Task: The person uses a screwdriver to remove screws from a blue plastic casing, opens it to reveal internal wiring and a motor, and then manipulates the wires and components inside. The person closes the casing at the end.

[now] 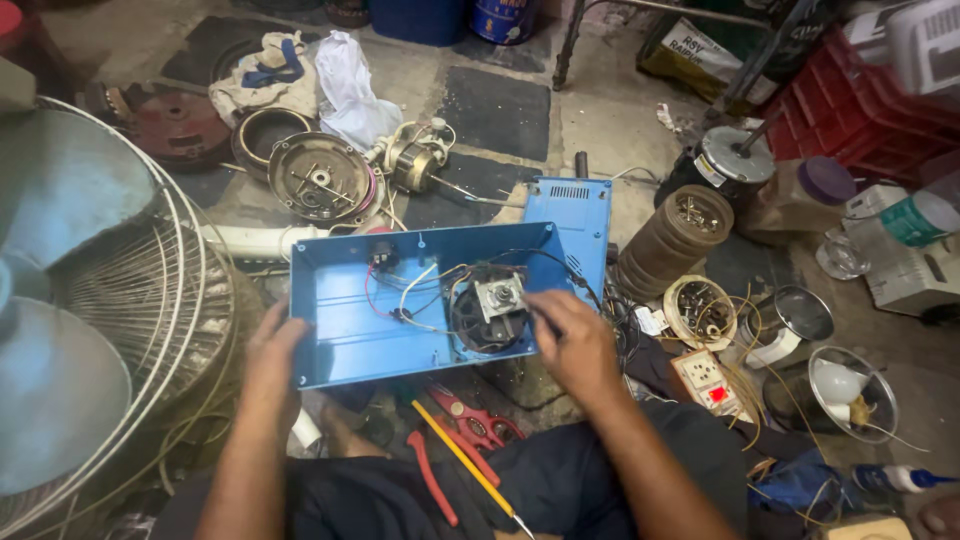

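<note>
I am resting my right hand [572, 342], fingers curled loosely rather than clenched, against the small motor [490, 305] mounted inside the open blue metal case [350, 330], fingertips touching the motor's grey bracket; whether I am actually pinching any part of it I cannot tell. My left hand [272, 358] is lying open and flat along the case's near left edge, bracing it without gripping. The case is sitting on the floor just in front of my knees, tilted toward me, with red, white and black wires [405, 290] running from the motor to a switch on the back wall. Below it, beside my lap, red-handled pliers [470, 420] and a yellow-handled screwdriver [465, 462] are lying. A standing fan's wire guard [130, 290] is filling the left side, touching my left forearm. Beyond the case, a round motor housing [320, 178] and a bare fan motor [415, 160] are lying on the floor. To the right, near my right arm, a coil of brown tape rolls [680, 240] and a white wall socket [705, 378] are sitting among loose cables.
</note>
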